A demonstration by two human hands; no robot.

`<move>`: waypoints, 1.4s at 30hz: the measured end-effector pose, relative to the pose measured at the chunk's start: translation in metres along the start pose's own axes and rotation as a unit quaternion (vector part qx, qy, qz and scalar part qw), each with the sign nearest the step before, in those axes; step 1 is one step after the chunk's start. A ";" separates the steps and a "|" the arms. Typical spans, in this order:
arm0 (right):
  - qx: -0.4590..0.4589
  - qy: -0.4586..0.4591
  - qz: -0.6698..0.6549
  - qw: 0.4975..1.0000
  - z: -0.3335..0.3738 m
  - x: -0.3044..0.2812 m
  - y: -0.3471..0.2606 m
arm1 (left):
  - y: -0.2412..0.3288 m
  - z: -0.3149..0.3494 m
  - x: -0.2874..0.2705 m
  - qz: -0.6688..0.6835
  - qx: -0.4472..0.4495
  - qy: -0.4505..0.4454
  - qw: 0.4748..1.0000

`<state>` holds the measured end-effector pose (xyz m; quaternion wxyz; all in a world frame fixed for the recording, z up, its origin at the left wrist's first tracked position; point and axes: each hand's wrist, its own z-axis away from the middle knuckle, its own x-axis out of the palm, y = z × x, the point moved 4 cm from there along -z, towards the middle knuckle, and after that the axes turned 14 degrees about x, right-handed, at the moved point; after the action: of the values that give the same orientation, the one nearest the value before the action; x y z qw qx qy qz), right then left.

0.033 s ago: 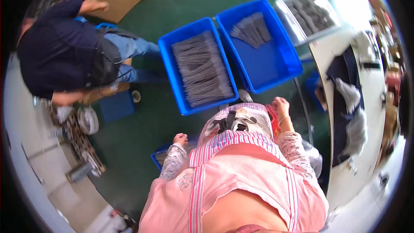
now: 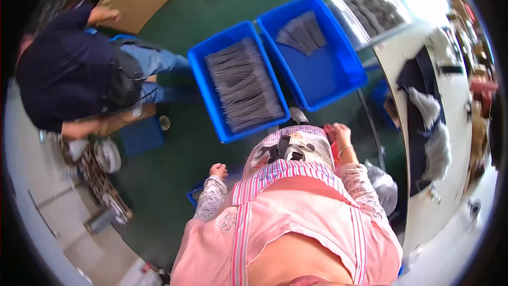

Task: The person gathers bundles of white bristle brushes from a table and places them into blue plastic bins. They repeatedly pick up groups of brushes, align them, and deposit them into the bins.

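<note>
My left hand (image 2: 218, 170) hangs beside my lap with its fingers curled closed. Nothing shows in it, and it is above a low blue bin (image 2: 198, 193) that my sleeve partly hides. On the other side, my right hand (image 2: 339, 134) is also loosely closed, next to a red object (image 2: 331, 133) mostly covered by it and my apron (image 2: 288, 145); touching or not, I cannot tell. In front of me is a blue bin (image 2: 233, 135) filled with rows of thin grey wire-like bundles (image 2: 243, 82). A second blue bin (image 2: 323, 87) beside it holds a few fanned bundles (image 2: 301, 34).
A translucent tub (image 2: 370, 10) of grey bundles stands far right. To the right, a table (image 2: 394, 74) bears dark cloth and pale bundles (image 2: 436, 151). At left a co-worker (image 2: 69, 69) bends near a cardboard box (image 2: 140, 0) and machinery (image 2: 106, 180).
The view has shifted slightly, so the bins sit a little further left. My right hand has moved a little inward, toward the red object. My left hand stays curled.
</note>
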<state>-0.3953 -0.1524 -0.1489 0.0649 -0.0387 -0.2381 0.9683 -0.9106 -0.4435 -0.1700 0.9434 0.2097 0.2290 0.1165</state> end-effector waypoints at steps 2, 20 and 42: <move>0.040 0.036 -0.018 0.998 -0.004 -0.025 0.085 | 0.015 -0.022 -0.018 -0.003 -0.021 0.014 1.000; -0.106 0.324 0.029 0.940 0.081 -0.114 0.106 | 0.251 -0.046 0.236 -0.052 0.239 -0.217 0.945; 0.126 0.127 -0.702 0.689 -0.176 -0.387 -0.174 | 0.456 0.284 0.959 -0.525 0.632 -0.344 0.455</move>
<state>0.0243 0.0251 -0.2062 0.7601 0.0254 -0.0613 0.6464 0.0021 0.1660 -0.1030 0.4363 0.6113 -0.0367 -0.6593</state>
